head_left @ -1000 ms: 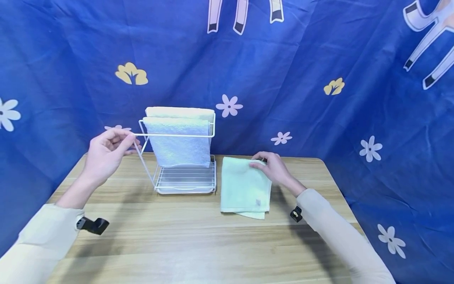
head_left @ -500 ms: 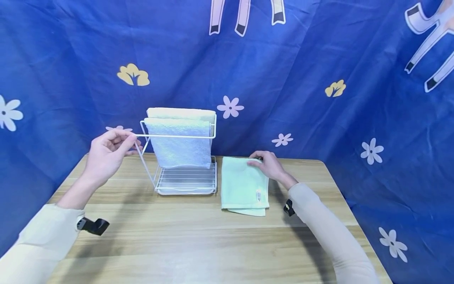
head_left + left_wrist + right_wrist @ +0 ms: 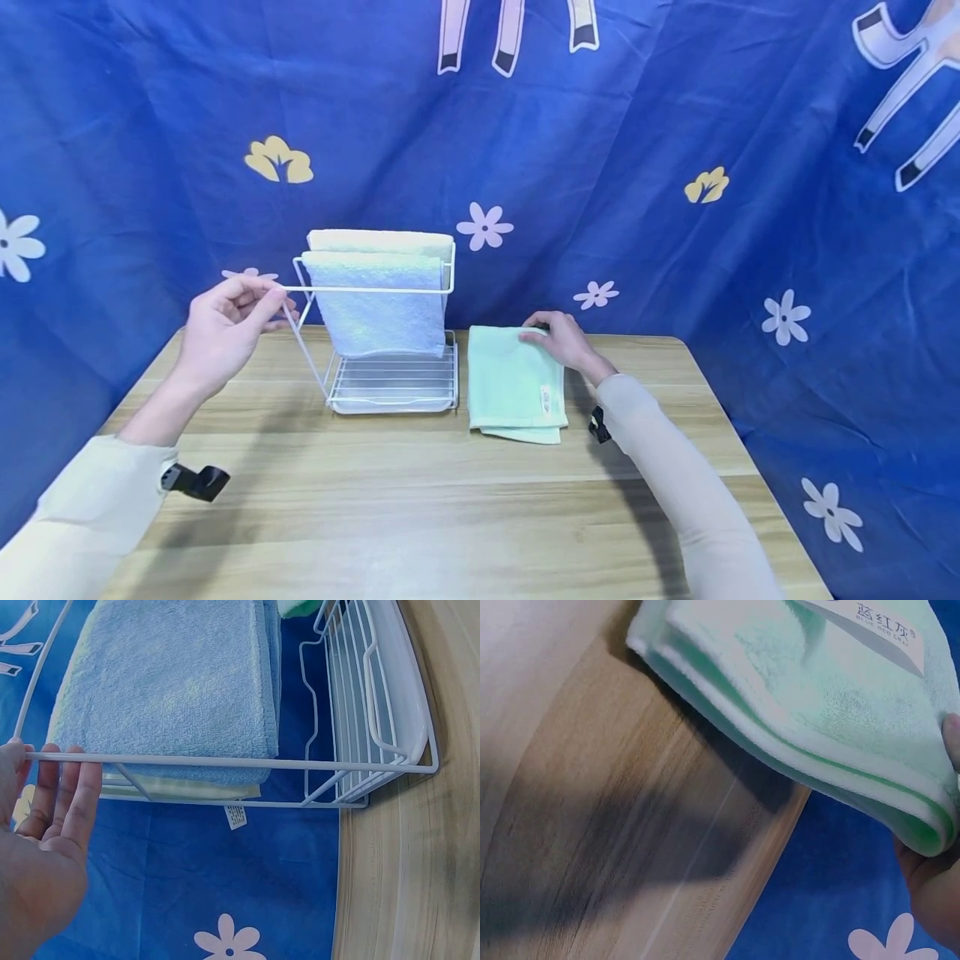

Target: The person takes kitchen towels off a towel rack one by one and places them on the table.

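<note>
On the left, the left hand point(image 3: 225, 325) is raised above the wooden bench point(image 3: 420, 508), its thumb and fingers point(image 3: 71, 799) closed around the free end of the nearest white bar of the wire towel rack point(image 3: 375, 350); in the left wrist view the fingertips curl over that thin bar from behind. The rack stands on the far part of the bench, left of centre, with a slatted wire shelf over a white drip tray point(image 3: 409, 712) at its foot. A light blue towel point(image 3: 378, 304) hangs folded over the rack's middle bar, and a pale yellow towel point(image 3: 382, 240) hangs over the bar behind it, its top edge showing above the blue one. The bar the left hand pinches carries nothing. Just to the right of the rack, a folded mint green towel point(image 3: 513, 383) lies flat on the bench, near but apart from the tray, with a small label at its near right corner. The right hand point(image 3: 558, 337) grips the far right corner of this towel, the fingers on top; the right wrist view shows the folded layers lifted slightly off the wood at that edge, with the thumb beneath. Both arms wear cream sleeves point(image 3: 697, 492). A blue cloth backdrop point(image 3: 675, 167) printed with white flowers hangs behind the bench.
</note>
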A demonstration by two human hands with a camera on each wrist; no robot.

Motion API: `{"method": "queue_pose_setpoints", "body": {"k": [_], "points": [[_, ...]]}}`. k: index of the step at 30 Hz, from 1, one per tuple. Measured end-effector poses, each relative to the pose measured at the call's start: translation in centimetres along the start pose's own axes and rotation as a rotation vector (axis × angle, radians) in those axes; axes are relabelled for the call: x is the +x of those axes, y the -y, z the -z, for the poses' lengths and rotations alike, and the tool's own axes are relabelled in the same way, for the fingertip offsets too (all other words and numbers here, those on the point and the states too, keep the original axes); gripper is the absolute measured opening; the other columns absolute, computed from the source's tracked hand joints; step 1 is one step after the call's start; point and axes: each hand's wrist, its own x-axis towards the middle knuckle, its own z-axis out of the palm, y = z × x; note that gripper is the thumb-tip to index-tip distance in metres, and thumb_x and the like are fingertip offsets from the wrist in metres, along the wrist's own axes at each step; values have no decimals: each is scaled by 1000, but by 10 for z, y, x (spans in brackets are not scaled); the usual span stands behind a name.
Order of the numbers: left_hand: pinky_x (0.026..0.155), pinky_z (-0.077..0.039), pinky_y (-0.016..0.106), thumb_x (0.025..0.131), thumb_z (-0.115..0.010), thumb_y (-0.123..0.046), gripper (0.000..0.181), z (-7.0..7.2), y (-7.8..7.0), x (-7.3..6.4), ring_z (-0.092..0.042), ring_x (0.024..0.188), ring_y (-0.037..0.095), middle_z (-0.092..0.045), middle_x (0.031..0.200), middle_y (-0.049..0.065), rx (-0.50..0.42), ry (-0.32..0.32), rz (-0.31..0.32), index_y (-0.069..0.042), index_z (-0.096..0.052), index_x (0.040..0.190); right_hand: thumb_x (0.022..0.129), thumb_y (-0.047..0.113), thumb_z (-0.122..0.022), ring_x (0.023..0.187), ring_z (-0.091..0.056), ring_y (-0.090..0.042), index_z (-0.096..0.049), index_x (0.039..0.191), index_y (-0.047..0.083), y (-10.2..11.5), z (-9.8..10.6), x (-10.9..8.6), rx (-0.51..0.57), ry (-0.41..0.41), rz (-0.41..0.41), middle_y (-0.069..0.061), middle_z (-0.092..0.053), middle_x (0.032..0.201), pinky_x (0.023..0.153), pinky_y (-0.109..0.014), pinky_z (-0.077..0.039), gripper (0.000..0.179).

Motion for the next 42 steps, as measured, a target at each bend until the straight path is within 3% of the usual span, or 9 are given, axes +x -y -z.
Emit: {"method": "queue_pose_setpoints", "body": {"k": [5,24,30,42], "points": [[74,-66,13,103,-64,-1,13,0,0,-3,-77,80,1,-79,91,-9,3,7,5,-10,-74,106,99,33,-75,112,-70,-26,-79,112,15,-4,-5,1,-16,43,-29,-7,-79,119,99,-43,-61,22],[74,-66,14,103,-65,0,11,-2,-1,-2,-77,80,2,-79,90,-8,-25,6,-19,-7,-73,106,100,33,-75,111,-71,-26,-79,116,13,-16,-16,5,-62,81,-42,-9,-78,122,99,-44,-62,25],[72,-67,16,102,-64,2,10,-3,-1,-3,-77,79,4,-80,92,-5,-82,19,-33,-1,-72,107,99,36,-76,116,-70,-27,-78,120,17,-19,-14,6,-113,97,-73,-7,-76,126,102,-45,-61,28],[73,-66,15,103,-65,0,10,-1,-1,-1,-77,81,1,-79,91,-8,-29,3,-27,-5,-73,106,99,35,-76,110,-70,-25,-78,117,19,-20,1,4,-143,83,-81,-3,-77,118,99,-46,-59,24]]}}
